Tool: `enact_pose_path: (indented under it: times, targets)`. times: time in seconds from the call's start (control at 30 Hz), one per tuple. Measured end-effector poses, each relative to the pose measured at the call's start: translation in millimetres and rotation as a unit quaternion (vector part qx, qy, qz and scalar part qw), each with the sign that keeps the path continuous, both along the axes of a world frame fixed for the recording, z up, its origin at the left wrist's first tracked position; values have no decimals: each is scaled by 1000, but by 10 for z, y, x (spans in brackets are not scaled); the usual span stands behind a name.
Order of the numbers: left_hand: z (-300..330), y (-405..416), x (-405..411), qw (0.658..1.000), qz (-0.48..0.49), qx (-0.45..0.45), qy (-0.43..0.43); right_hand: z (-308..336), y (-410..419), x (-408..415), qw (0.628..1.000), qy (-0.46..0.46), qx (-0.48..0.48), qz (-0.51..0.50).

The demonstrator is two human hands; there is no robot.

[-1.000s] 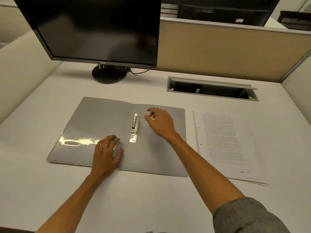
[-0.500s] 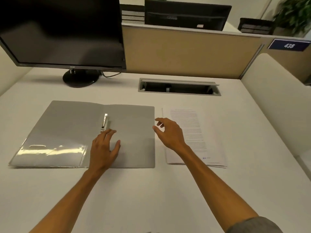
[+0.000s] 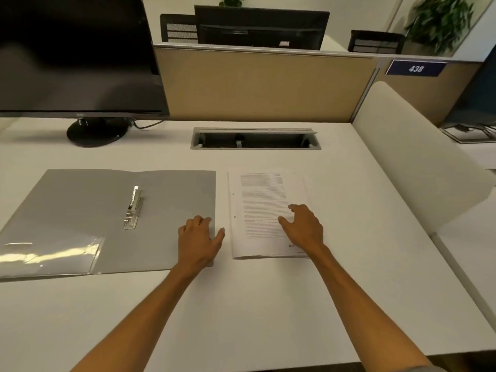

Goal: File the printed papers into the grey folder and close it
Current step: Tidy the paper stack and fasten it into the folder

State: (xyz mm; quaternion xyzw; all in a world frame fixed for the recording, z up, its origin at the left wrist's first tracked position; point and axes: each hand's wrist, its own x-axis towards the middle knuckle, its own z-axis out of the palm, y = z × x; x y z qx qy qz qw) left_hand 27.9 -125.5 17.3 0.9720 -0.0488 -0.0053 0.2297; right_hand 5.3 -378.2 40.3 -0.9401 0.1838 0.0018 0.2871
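The grey folder [image 3: 80, 210] lies open and flat on the white desk, its metal clip fastener [image 3: 133, 208] raised along the spine. Just right of it lies the stack of printed papers [image 3: 260, 200], punch holes on its left edge. My left hand [image 3: 200, 241] rests open on the folder's lower right corner, thumb reaching toward the papers. My right hand [image 3: 304, 228] sits over the lower right part of the papers, fingers spread, holding nothing.
A dark monitor [image 3: 75, 55] on a round stand [image 3: 96, 131] fills the back left. A cable slot [image 3: 255, 138] is set in the desk [image 3: 241, 304] behind the papers. A beige partition [image 3: 263, 87] closes the back, a padded divider [image 3: 418, 157] the right.
My right hand moved from the folder's clip rightward onto the papers. My left hand slid right along the folder to its lower right corner. The view turned right.
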Motion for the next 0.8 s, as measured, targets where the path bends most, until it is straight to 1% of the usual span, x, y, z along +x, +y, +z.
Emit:
enact_pose_path:
  times: [0.1, 0.33, 0.53, 0.8]
  targets:
    - [-1, -230, -22, 1000, -8, 29, 10, -62, -218, -75, 1000, 21, -5, -17]
    - [-52, -363, -21, 994, 2, 106, 15, -108, -369, -176, 996, 46, -57, -58]
    - [-87, -502, 20, 994, 12, 102, 25, -137, -431, -175, 990, 57, -91, -96]
    - [-70, -674, 7, 994, 19, 100, 31, -147, -353, -101, 984, 61, -93, -140]
